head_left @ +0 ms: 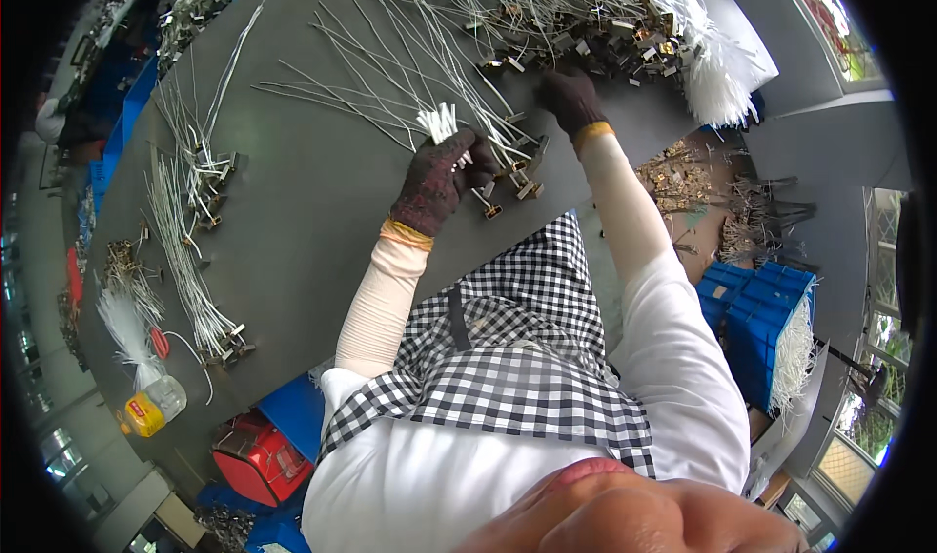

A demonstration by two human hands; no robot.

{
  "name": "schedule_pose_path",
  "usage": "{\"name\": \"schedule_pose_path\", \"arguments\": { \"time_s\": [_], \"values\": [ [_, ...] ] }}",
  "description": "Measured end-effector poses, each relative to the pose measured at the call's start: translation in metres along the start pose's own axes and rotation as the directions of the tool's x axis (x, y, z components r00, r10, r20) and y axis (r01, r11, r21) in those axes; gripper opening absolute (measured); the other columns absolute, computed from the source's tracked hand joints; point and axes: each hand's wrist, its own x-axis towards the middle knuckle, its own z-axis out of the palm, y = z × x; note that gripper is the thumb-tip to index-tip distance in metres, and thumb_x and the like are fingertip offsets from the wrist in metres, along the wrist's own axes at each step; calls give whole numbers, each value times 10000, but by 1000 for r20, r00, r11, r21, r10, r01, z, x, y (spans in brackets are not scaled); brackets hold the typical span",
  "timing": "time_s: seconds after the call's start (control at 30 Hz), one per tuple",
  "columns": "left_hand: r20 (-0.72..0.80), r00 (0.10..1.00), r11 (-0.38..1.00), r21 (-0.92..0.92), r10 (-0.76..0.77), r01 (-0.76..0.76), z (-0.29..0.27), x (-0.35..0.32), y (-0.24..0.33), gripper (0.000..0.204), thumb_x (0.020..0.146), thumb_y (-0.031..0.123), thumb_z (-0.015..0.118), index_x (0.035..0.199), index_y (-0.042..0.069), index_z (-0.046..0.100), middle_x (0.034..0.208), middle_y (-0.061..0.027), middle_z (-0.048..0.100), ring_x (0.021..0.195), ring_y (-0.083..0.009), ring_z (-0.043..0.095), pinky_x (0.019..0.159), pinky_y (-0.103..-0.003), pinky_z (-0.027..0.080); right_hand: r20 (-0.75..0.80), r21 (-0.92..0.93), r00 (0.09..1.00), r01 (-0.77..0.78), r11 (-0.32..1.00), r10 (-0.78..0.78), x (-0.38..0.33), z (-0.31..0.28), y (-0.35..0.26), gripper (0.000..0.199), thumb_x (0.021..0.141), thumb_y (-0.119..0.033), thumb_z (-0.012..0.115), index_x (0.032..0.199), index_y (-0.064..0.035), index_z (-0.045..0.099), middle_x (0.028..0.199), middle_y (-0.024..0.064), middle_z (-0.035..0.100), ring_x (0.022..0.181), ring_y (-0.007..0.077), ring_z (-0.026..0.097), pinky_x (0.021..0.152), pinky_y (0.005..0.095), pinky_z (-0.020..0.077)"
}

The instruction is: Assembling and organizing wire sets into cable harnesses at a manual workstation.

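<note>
My left hand (436,180) in its dark knit glove is clenched around a bunch of thin white wires with small brass end clips (441,123), held upright over the grey worktable (312,211). My right hand (571,99) stretches forward into the tangled wire pile (547,16); can't tell its grip. Best to pull singles cleanly, ends aligned.

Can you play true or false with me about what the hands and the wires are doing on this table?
1. The left hand holds a bunch of white wires. True.
2. Both hands are bare. False: both wear dark gloves.
3. The right hand reaches into the wire pile at the far side of the grey table. True.
4. The person wears a red striped apron. False: the apron is black-and-white checked.
5. A yellow-capped bottle stands near the table's left end. True.
</note>
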Motion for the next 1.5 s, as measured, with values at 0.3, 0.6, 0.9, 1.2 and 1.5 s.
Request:
{"name": "schedule_pose_path", "arguments": {
  "time_s": [0.3,0.6,0.9,1.2,1.5],
  "values": [
    [177,971,913,-347,-159,213,60,40,-53,369,941,191,650,1236,38,490,1098,-168,637,952,-275,674,788,-377,601,177,85,965,-212,974,195,-272,-124,20,350,908,-206,677,1164,29,635,936,61,667,791,147,622,723,278,515],
    [393,864,921,96,314,-378,70,93,-109,198,1003,158,532,1182,93,586,1166,-118,654,1096,-308,646,931,-462,557,151,55,871,-479,876,467,-470,-220,59,276,867,-102,648,1111,23,676,819,51,649,703,115,591,640,247,463],
    [140,986,936,-349,94,-39,46,70,-15,346,1047,196,417,1309,13,551,1324,-183,594,1265,-340,551,1104,-482,435,118,100,781,-624,775,613,-492,-246,115,217,849,-193,697,976,-19,726,713,-6,606,603,74,521,547,221,373],
    [283,957,898,-436,66,67,29,71,-7,309,1018,172,484,1244,-8,594,1251,-179,642,1171,-345,619,1018,-526,491,106,-97,879,-456,885,464,-487,-239,93,166,832,-151,668,932,-29,719,710,-22,567,612,60,498,561,220,373],
    [294,953,909,-413,78,53,22,72,-5,318,1029,180,460,1260,5,590,1247,-175,645,1141,-335,637,960,-474,533,92,-96,887,-445,890,453,-490,-239,105,189,838,-106,639,981,-9,716,771,-21,586,652,68,520,584,225,395]
  ]
}}
